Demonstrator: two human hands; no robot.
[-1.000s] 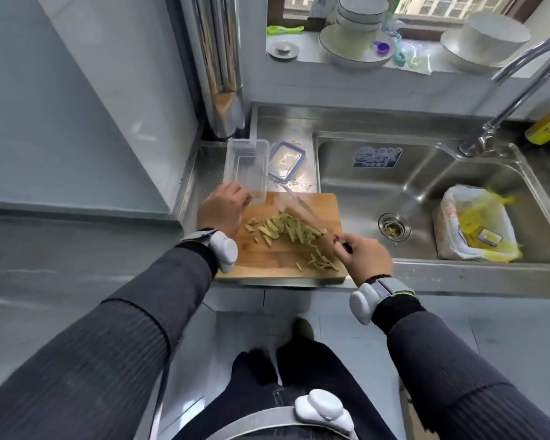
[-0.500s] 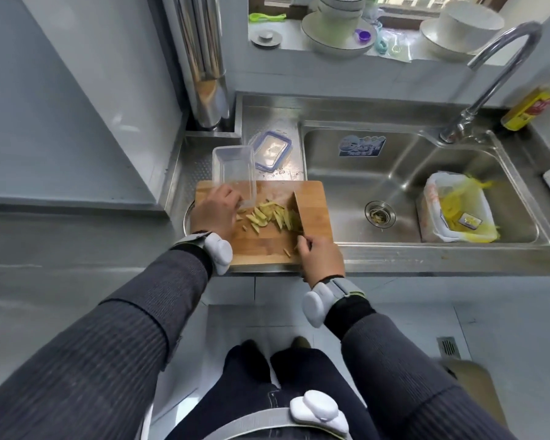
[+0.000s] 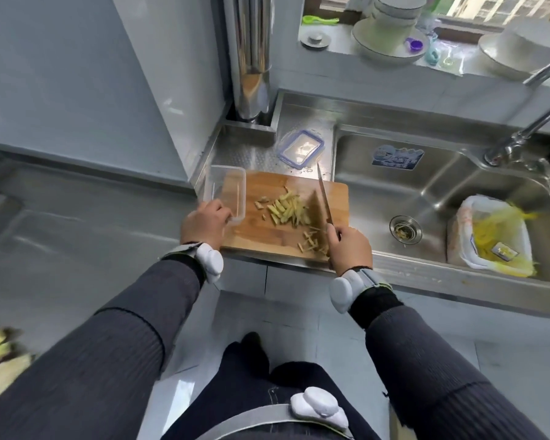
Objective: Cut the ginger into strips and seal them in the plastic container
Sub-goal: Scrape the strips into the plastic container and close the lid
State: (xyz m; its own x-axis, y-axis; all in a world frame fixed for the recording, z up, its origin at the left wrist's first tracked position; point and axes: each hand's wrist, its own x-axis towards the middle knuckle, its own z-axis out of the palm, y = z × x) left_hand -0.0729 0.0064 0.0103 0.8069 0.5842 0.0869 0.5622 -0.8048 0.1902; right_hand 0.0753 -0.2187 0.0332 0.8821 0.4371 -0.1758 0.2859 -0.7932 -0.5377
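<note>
Pale yellow ginger strips (image 3: 289,211) lie in a loose pile on the wooden cutting board (image 3: 267,236), with a few more strips near its front right corner. My left hand (image 3: 205,222) grips the near edge of the clear plastic container (image 3: 225,193), which rests on the board's left end. My right hand (image 3: 348,246) holds a knife (image 3: 324,198) by the handle, blade on edge just right of the pile. The container's blue-rimmed lid (image 3: 301,149) lies on the steel counter behind the board.
A steel sink (image 3: 442,198) lies to the right, holding a white and yellow bag (image 3: 492,236) and a drain strainer (image 3: 405,229). The faucet (image 3: 527,122) curves over it. Bowls and plates (image 3: 388,36) stand on the windowsill. A shiny pipe (image 3: 253,58) rises behind the counter.
The container has come onto the board's left end beside the pile. The knife has swept the strips leftward into a tighter pile and now stands on edge to their right.
</note>
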